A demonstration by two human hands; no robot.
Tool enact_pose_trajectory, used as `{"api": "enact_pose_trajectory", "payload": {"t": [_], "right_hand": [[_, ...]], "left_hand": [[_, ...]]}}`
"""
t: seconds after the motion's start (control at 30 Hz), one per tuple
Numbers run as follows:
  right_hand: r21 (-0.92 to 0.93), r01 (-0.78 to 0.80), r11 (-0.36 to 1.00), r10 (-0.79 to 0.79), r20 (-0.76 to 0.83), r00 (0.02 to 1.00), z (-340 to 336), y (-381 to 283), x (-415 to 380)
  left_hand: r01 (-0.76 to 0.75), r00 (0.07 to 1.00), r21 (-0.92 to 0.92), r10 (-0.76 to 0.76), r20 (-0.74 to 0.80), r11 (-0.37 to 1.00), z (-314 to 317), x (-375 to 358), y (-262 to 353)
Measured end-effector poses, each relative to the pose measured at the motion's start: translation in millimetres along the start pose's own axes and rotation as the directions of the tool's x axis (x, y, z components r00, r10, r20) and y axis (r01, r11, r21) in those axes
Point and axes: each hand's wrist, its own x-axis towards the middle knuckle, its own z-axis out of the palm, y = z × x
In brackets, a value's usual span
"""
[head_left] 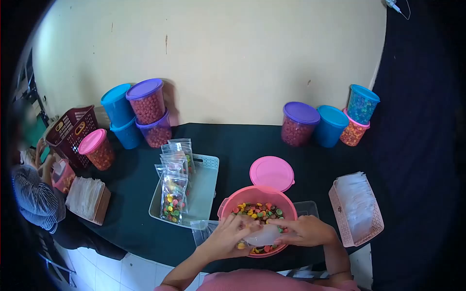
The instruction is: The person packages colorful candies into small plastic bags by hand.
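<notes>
Low over a pink bowl (pixel 222 209) of small multicoloured cup-shaped pieces (pixel 259 209), my two hands come close together. My right hand (pixel 307 231) pinches a whitish translucent plastic piece (pixel 262 236), rounded like a small cup, from its right side. Curled at the left end of that piece is my left hand (pixel 229 236), its fingers closed; I cannot tell what is in them. A yellow piece shows just below the left fingertips. Clear plastic (pixel 201 232) lies beside the left wrist. Behind the bowl rests a round pink lid (pixel 272 173).
A grey tray (pixel 204 182) holds several filled clear bags (pixel 174 186). Baskets of plastic bags stand at right (pixel 357 208) and left (pixel 87 196). Lidded tubs (pixel 145 109) line the wall, with more tubs (pixel 301 123) at right. A person (pixel 36 199) works at far left by a maroon basket (pixel 73 133).
</notes>
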Motion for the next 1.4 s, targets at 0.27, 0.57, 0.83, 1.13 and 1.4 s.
{"api": "enact_pose_trajectory", "payload": {"t": [0.27,0.57,0.83,1.13,1.4], "right_hand": [[0.087,0.094,0.992,-0.098,0.038,0.994,17,-12,13],[0.555,0.165,0.815,-0.126,-0.108,0.986,32,-21,9],[0.720,0.351,0.599,0.081,-0.490,0.868,69,-21,8],[0.837,0.295,0.462,0.084,-0.372,0.924,92,-41,12],[0.991,-0.053,-0.121,-0.121,0.038,0.992,106,-42,16]], "left_hand": [[0.011,0.989,-0.059,-0.002,0.146,0.998,2,7,4],[-0.157,0.979,0.339,0.102,0.175,0.927,-34,20,33],[-0.416,0.213,-0.449,-0.395,-0.894,0.791,1,15,17],[-0.420,0.706,-0.890,-0.681,-0.198,-0.176,21,17,4],[-0.400,0.715,-0.906,-0.665,-0.216,-0.136,18,15,9]]}}
